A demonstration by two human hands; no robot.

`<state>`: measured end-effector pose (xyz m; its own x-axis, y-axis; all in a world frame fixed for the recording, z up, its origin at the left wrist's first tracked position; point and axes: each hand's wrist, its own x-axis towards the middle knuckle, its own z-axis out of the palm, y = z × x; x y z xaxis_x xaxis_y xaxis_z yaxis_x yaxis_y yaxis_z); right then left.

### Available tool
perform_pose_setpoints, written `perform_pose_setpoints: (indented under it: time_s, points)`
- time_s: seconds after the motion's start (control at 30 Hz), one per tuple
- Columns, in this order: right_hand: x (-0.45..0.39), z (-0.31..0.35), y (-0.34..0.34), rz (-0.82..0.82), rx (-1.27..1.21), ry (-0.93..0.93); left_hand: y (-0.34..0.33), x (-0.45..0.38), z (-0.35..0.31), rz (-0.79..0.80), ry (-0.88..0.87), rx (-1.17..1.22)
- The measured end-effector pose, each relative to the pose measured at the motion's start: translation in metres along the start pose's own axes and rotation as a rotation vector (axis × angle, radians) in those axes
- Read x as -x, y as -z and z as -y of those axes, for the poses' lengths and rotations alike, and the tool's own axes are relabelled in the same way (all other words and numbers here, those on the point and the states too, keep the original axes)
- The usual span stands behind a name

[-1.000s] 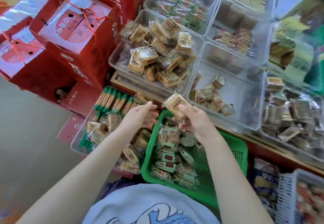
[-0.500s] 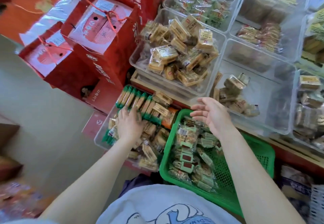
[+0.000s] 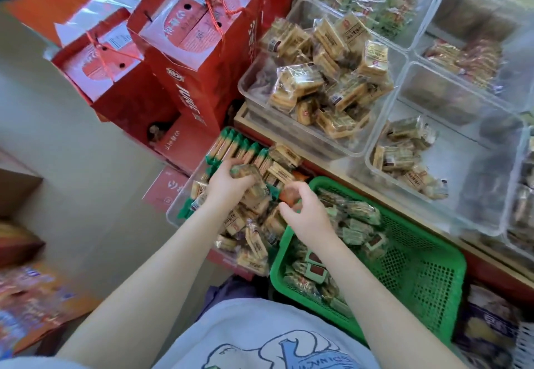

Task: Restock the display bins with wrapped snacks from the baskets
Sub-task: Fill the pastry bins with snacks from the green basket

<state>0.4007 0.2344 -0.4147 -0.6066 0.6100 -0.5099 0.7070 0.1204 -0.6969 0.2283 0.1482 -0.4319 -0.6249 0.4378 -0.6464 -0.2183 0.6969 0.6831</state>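
Note:
My left hand (image 3: 228, 185) reaches into a clear low bin (image 3: 174, 214) of tan wrapped snacks and grips one clear-wrapped snack (image 3: 244, 169). Beside it, my right hand (image 3: 307, 214) hovers at the seam between that bin and the green basket (image 3: 422, 276), fingers and thumb curled round a blurred orange packet (image 3: 289, 196). Green and brown wrapped snacks (image 3: 355, 224) fill the basket's left half. Above on the counter, one display bin (image 3: 476, 183) holds few snacks and another (image 3: 248, 85) is piled with tan ones.
Red gift bags (image 3: 187, 79) stand at the upper left next to the counter. More clear bins (image 3: 468, 13) of snacks lie at the back and right. A white basket (image 3: 524, 342) and dark packets sit at the bottom right. Cartons lie on the floor at the left.
My right hand dropped a tan snack into the sparse bin, then came back down to the orange packet. My left hand went into the low bin and closed on a snack.

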Motion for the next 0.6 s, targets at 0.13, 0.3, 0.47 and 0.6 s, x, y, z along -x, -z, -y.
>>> perform_pose_setpoints:
  time_s: [0.13, 0.3, 0.47, 0.6]
  points:
    - [0.006, 0.006, 0.012, -0.035, 0.384, 0.369, -0.015, 0.026, -0.027, 0.181, 0.085, 0.176]
    - [0.011, 0.0, 0.048, -0.193, -0.028, 0.079, -0.028, 0.038, -0.057, 0.305, 0.156, 0.345]
    - [0.008, -0.011, 0.112, -0.3, -1.111, -0.191, -0.021, 0.016, -0.035, 0.193, 0.089, 0.114]
    - [-0.008, -0.017, 0.143, -0.404, -1.421, -0.21, -0.025, 0.006, -0.011, 0.154, 0.084, -0.025]
